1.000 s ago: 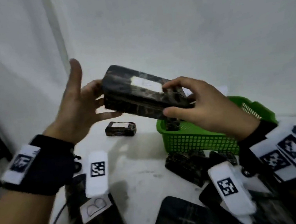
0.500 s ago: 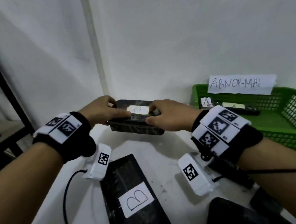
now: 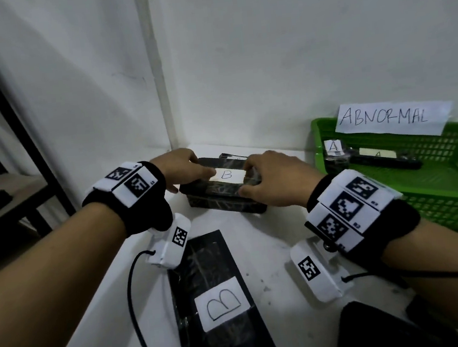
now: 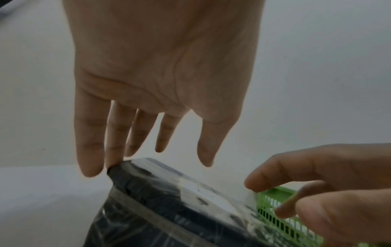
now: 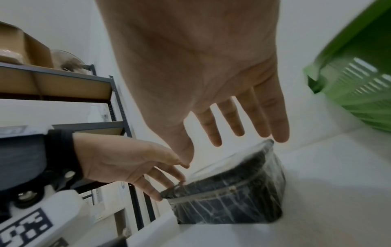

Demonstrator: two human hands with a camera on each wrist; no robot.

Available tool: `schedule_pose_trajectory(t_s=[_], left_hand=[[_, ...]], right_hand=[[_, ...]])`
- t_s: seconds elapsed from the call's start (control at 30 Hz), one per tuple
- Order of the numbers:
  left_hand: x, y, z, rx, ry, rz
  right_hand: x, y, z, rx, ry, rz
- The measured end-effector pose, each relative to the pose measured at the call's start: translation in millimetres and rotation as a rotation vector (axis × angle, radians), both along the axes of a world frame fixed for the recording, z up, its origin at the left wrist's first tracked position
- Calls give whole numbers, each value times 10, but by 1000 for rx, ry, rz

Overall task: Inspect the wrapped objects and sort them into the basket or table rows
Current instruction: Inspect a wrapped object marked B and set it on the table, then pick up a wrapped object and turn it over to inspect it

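**Both hands spread over the B package at the far end of the table**

The left hand (image 3: 178,169) and right hand (image 3: 272,181) sit over the two ends of the wrapped B package (image 3: 221,194), fingers straight and fanned out, not curled round it. In the left wrist view the fingertips (image 4: 91,167) just meet the package's near corner; in the right wrist view the right hand's fingers hang above its far edge, and I cannot tell if they press on it. So neither hand is pinching; the package appears to lie on the white table (image 3: 259,255) under its own weight.

Going from near to far: another long wrapped B package (image 3: 221,298) lies closest, its long axis running away from the person. Beyond it the handled package lies crosswise, long axis left to right, close to the wall corner, with its white B label (image 3: 226,175) facing up between the hands. A further dark wrapped piece peeks out just behind it.

To the right, well apart from the package, stands the green basket (image 3: 448,178) with its ABNORMAL sign (image 3: 391,119), holding A-labelled items. The right hand is the nearer to that basket. By my judgement the package is being set in a table row, so the coming move is simply lifting both hands straight off its ends.
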State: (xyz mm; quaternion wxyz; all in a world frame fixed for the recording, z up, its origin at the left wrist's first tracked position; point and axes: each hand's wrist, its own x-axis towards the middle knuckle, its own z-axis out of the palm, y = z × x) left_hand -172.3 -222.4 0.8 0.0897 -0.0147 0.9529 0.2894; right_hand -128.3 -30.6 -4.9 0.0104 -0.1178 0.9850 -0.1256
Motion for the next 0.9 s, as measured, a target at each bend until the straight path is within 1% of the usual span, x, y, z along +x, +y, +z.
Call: schedule_pose_trajectory(t_s=[0.07, 0.13, 0.17, 0.23, 0.3, 0.37, 0.43, 0.47, 0.53, 0.63, 0.7, 0.77, 0.8, 0.9], left_hand=[[67, -26, 54, 37, 34, 13], [179, -58, 113, 43, 68, 11], [250, -76, 139, 29, 79, 0], [425, -104, 180, -29, 66, -58], [610, -134, 197, -85, -10, -137], [800, -163, 192, -139, -167, -200], [956, -174, 152, -198, -322, -234], [1001, -174, 113, -216, -367, -237], [1075, -174, 23, -196, -385, -224], [1121, -189, -18, -77, -301, -209], [1130, -196, 54, 82, -166, -201], [1141, -172, 180, 248, -27, -202], [1152, -143, 248, 299, 21, -221], [1170, 3, 422, 363, 176, -279]], right_hand=[[127, -17, 89, 0, 56, 39], [285, -57, 161, -17, 23, 99], [364, -80, 180, -10, -36, 137], [510, -135, 150, 50, -213, 200], [614, -200, 86, 118, -422, 230], [662, -256, 34, 156, -583, 241], [688, -276, 10, 128, -649, 247], [698, -279, 3, 99, -656, 247], [742, -284, -13, 23, -673, 238], [803, -245, -21, -101, -715, 203], [830, -172, 11, -236, -701, 181], [842, -92, 78, -450, -611, 148], [835, -49, 113, -548, -553, 140], [811, 129, 222, -747, -432, 91]])
